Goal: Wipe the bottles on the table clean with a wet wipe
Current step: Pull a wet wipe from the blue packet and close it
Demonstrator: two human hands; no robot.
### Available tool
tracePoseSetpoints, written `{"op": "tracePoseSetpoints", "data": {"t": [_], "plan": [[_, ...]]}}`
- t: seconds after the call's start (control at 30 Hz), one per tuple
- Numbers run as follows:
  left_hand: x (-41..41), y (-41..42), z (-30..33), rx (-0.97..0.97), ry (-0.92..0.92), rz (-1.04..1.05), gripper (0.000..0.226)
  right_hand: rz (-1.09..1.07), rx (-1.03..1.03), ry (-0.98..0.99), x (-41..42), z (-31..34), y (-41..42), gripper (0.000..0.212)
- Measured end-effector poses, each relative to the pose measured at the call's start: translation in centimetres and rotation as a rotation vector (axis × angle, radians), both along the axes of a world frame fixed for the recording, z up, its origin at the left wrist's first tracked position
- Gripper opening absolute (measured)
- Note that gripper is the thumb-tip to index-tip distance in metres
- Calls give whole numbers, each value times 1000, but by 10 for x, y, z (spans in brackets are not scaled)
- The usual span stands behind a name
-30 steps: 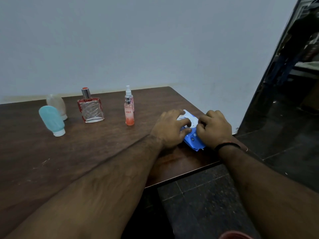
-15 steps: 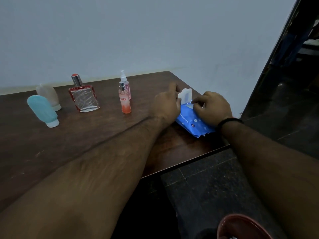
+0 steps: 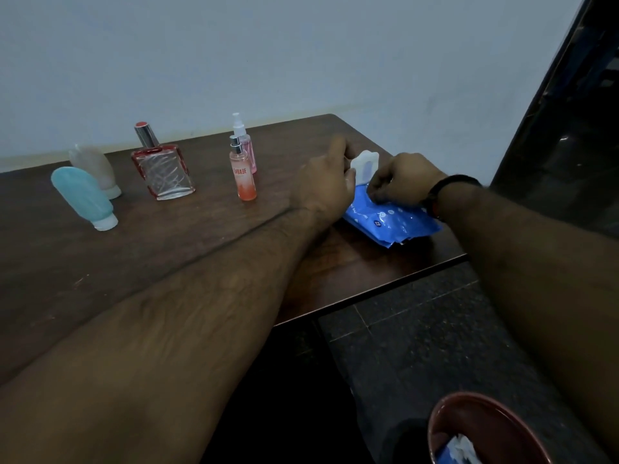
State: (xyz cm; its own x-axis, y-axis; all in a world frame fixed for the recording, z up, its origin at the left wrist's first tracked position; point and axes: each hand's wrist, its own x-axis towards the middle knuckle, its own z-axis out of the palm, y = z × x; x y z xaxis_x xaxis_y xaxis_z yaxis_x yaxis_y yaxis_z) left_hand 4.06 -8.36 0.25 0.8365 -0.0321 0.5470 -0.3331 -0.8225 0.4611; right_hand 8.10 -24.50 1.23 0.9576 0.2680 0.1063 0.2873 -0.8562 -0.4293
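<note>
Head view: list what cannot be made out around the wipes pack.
- Wipes pack opening: hidden under the right hand.
- Any wipe pulled out: hidden by the same fingers.
- Left hand fingertips: behind the raised white flap.
- Pack print: too small.

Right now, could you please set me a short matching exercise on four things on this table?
Things:
1. teal bottle
2. perfume bottle
3. wipe pack
4. pack lid

Descriptions:
A. flipped up, white
B. blue, lying flat near the table's right edge
C. leftmost, tilted on its white cap
D. square clear glass, red edges, silver cap

Pairs: 1-C, 2-D, 3-B, 4-A
</note>
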Motion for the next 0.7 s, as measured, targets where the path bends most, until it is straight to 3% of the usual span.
{"op": "tracePoseSetpoints", "data": {"t": [0.3, 0.43, 0.7], "plan": [[-1, 2, -2, -23, 3, -2, 27, 130, -241, -59, 2, -3, 9, 22], [-1, 3, -3, -23, 13, 9, 26, 138, -254, -61, 3, -4, 7, 29], [-4, 3, -4, -43, 35, 25, 25, 116, -121, -58, -2, -8, 5, 8]]}}
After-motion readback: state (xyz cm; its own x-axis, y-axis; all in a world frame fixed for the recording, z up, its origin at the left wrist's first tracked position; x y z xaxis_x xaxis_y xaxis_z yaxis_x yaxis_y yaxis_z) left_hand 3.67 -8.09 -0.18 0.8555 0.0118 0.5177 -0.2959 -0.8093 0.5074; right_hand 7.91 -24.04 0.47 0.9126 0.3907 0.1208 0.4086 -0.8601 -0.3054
